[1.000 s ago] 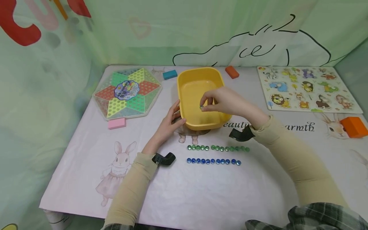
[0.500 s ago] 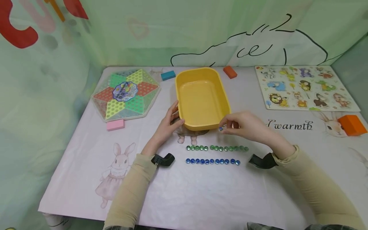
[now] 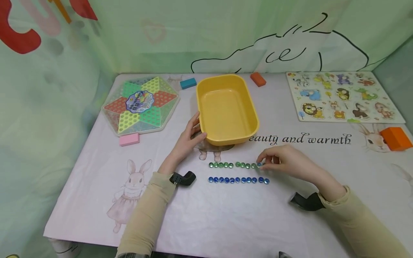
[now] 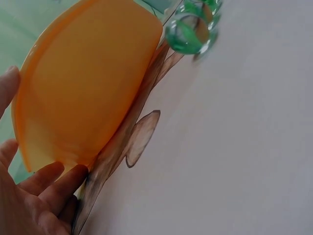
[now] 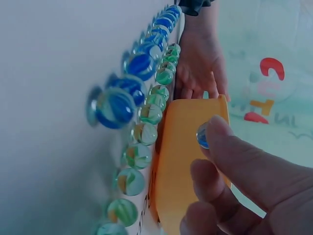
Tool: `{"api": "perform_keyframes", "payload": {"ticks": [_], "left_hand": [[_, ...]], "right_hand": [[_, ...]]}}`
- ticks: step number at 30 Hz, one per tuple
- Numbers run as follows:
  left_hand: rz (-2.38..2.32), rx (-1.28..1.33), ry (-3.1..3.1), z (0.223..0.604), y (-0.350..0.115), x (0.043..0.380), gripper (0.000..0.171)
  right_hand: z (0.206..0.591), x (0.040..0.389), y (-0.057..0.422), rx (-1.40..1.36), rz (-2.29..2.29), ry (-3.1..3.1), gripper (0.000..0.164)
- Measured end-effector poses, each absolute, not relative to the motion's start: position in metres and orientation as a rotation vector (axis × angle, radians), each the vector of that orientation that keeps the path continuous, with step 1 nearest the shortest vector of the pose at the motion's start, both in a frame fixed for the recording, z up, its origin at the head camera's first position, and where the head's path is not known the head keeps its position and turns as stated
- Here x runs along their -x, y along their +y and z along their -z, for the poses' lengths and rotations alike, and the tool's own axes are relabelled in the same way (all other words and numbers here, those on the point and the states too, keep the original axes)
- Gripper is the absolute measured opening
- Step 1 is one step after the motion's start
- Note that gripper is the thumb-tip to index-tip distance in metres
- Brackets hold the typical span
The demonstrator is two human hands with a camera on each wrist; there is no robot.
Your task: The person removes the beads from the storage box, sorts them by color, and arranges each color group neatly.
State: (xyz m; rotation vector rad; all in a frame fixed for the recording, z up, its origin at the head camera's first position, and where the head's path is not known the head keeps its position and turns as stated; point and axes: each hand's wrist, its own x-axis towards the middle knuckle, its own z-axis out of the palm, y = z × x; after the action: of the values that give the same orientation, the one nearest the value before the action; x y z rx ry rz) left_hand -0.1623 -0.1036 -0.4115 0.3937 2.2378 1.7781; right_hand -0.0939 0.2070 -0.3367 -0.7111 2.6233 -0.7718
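Note:
My right hand [image 3: 285, 161] pinches a blue marble [image 5: 202, 136] between thumb and fingertip, over the right end of the row of green marbles [image 3: 221, 165]; in the head view it hides the last of them. Closer to me runs a second row, of blue marbles [image 3: 227, 180]. The yellow plastic tub [image 3: 226, 141] stands behind both rows with its inside bare. At its front left corner my left hand [image 3: 187, 139] holds it, thumb at the front rim and fingers along the side wall, as the left wrist view also shows.
A star-patterned hexagonal game board [image 3: 140, 104] lies at the back left, with a pink block [image 3: 129, 139] before it. Blue [image 3: 188, 83] and orange-red [image 3: 258, 79] blocks flank the tub's far end. An animal puzzle board [image 3: 348, 96] and an orange block [image 3: 396, 139] lie right.
From above the tub, my right hand has come over its front right corner and down toward me to the green row, a marble still pinched. My left hand stays at the tub.

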Motion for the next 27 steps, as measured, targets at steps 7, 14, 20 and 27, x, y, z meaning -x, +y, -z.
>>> {"api": "perform_keyframes", "payload": {"ticks": [7,14,20,27], "left_hand": [[-1.759,-0.373,2.217,0.383,-0.102,0.152,0.071],[-1.756,-0.369,2.225,0.38,-0.102,0.151,0.071],[-1.763,-0.383,2.225,0.381,-0.102,0.151,0.071],[-1.789,-0.399,2.202,0.381,-0.101,0.15,0.071]], "right_hand": [[0.343,0.078,0.219,0.706,0.807,2.557,0.013],[0.351,0.065,0.232,0.658,0.823,2.597,0.011],[0.357,0.063,0.236,0.617,0.812,2.588,0.012],[0.36,0.064,0.235,0.588,0.806,2.561,0.011]]}}
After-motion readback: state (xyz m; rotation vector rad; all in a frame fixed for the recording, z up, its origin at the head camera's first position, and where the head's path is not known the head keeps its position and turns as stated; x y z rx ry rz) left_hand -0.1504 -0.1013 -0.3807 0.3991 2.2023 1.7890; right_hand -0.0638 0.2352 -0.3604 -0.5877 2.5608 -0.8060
